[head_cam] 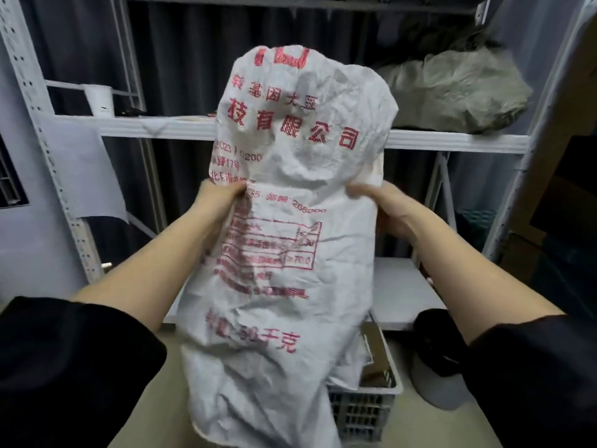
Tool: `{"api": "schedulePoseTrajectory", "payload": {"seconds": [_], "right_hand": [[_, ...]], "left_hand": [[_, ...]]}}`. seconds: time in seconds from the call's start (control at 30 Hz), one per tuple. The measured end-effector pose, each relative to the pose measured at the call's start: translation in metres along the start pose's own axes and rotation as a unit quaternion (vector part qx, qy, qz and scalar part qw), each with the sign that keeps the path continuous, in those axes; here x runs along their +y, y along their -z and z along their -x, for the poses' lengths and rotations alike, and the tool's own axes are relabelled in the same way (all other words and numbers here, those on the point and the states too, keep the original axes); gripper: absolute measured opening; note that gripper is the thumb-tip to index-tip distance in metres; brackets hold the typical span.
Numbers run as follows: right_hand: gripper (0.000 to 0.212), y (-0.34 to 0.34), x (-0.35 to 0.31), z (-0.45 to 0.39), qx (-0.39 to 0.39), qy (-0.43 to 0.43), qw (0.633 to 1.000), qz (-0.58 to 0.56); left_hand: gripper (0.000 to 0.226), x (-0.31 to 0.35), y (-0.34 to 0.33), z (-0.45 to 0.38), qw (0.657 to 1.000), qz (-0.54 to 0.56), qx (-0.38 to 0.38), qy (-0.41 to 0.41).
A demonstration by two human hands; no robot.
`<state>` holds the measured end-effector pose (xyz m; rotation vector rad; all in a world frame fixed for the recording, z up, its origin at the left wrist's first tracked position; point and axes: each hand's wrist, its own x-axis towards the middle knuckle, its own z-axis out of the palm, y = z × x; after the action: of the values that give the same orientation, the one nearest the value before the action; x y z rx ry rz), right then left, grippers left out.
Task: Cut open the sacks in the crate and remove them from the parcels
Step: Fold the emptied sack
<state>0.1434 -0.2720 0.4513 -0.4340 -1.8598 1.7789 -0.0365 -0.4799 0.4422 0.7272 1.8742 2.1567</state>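
between the two hands, at chest height in front of the shelving, the fingers point(237, 188) of the left hand point(219, 202) are pinching the left edge of the white woven sack point(284, 221), closed tight on a fold of fabric. right hand point(384, 211) is gripping the opposite edge, its fingers curling around behind the fabric, thumb blurred at the front. both hands are holding the sack stretched upright, red print facing the camera, top end crumpled and flopping, bottom end hanging down toward the crate point(365, 412).

step looks like removal: sack is hanging limp and flat, so probably empty and being lifted clear of the crate. can't tell where the cut is; no blade is showing in either hand. next move probably calls for carrying the sack sideways and dropping it away from the crate, keeping the trailing end from snagging the rim, then going back for the next one.

crate is a light grey slotted plastic one on the floor, mostly hidden behind the sack. inside it, brown cardboard-looking parcels point(376, 367) are showing at the right side, plus more white fabric point(349, 363), possibly another sack. count unclear.

behind, metal shelving point(452, 142) is carrying a lumpy grey-green bag point(452, 88) on the upper right and a white cup-like thing point(98, 98) at left. a dark rounded object point(436, 347) is sitting on the floor right of the crate.
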Motion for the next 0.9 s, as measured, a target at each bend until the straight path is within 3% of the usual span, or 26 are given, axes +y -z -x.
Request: {"api": "schedulePoseTrajectory", "payload": {"seconds": [0.1, 0.2, 0.27, 0.33, 0.4, 0.47, 0.5, 0.6, 0.67, 0.77, 0.9], "right_hand": [[0.025, 0.011, 0.016, -0.010, 0.108, 0.077, 0.989, 0.058], [0.009, 0.021, 0.027, -0.017, 0.120, 0.109, 0.986, 0.041], [0.013, 0.013, 0.030, -0.015, 0.091, 0.093, 0.992, -0.001], [0.029, 0.000, 0.034, -0.011, 0.070, 0.058, 0.995, -0.036], [0.034, -0.005, 0.046, -0.007, 0.148, 0.059, 0.987, -0.026], [0.022, -0.005, 0.064, 0.004, 0.257, 0.088, 0.960, 0.072], [0.020, -0.006, 0.072, 0.012, 0.254, 0.104, 0.955, 0.113], [0.022, -0.022, 0.086, 0.032, 0.074, 0.111, 0.975, 0.177], [0.017, -0.039, 0.091, 0.041, -0.051, 0.042, 0.979, 0.193], [0.017, -0.057, 0.103, 0.044, -0.174, -0.108, 0.977, 0.059], [0.043, -0.048, 0.111, 0.042, -0.239, -0.153, 0.951, -0.121]], "left_hand": [[0.016, 0.006, 0.010, -0.001, 0.998, -0.059, -0.029, -0.002], [0.012, 0.007, 0.021, 0.000, 0.991, -0.126, -0.042, -0.007], [0.015, 0.004, 0.021, -0.002, 0.996, -0.087, -0.004, -0.001], [0.022, 0.001, 0.023, -0.005, 0.999, -0.028, 0.036, 0.010], [0.028, 0.002, 0.028, -0.011, 0.997, 0.015, 0.080, 0.014], [0.030, 0.001, 0.036, -0.018, 0.990, 0.044, 0.132, 0.022], [0.029, -0.001, 0.041, -0.022, 0.986, 0.056, 0.155, 0.025], [0.022, -0.005, 0.054, -0.029, 0.979, 0.104, 0.173, 0.035], [0.023, -0.012, 0.063, -0.037, 0.973, 0.122, 0.193, 0.035], [0.026, -0.034, 0.084, -0.064, 0.955, 0.135, 0.262, 0.043], [0.027, -0.015, 0.079, -0.034, 0.942, 0.132, 0.303, 0.048]]}}
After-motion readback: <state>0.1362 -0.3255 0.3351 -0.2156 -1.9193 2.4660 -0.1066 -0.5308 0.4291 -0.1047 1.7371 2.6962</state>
